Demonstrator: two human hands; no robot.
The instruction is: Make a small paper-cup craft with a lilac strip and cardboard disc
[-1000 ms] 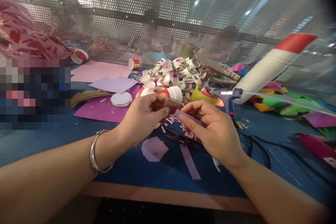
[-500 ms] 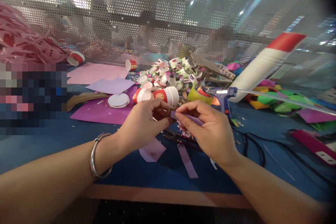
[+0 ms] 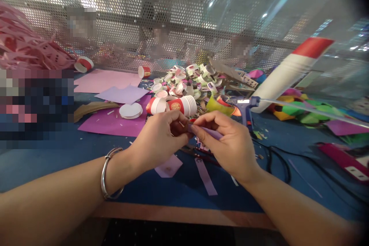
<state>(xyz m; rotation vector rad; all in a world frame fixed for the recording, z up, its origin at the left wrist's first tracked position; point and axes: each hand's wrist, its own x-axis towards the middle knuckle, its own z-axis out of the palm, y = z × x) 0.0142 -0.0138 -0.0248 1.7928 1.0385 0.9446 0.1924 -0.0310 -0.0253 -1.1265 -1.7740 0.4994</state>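
Between my two hands is a purple paper strip (image 3: 211, 132), partly hidden by my fingers. My right hand (image 3: 230, 144) pinches it between thumb and fingers. The fingertips of my left hand (image 3: 163, 138) are closed on the strip's left end, touching those of the right. Below my hands, another purple paper strip (image 3: 206, 177) with a dark mark near its top lies on the blue table, beside a purple paper piece (image 3: 168, 167). Dark scissors (image 3: 188, 150) lie partly covered under the hands. Just beyond, a stack of red and white paper cups (image 3: 183, 105) rests on its side.
A blue glue gun (image 3: 245, 107) stands right of my hands, its black cable (image 3: 271, 157) running across the table. Cut cup rings (image 3: 181, 82) are heaped behind. Purple sheets (image 3: 112, 123) and white paper discs (image 3: 130, 111) lie left. A tall cup stack (image 3: 288, 73) leans at right.
My left fingertips have closed over the strip's left end, which showed more before. The strip has tilted slightly; both hands stay in nearly the same place.
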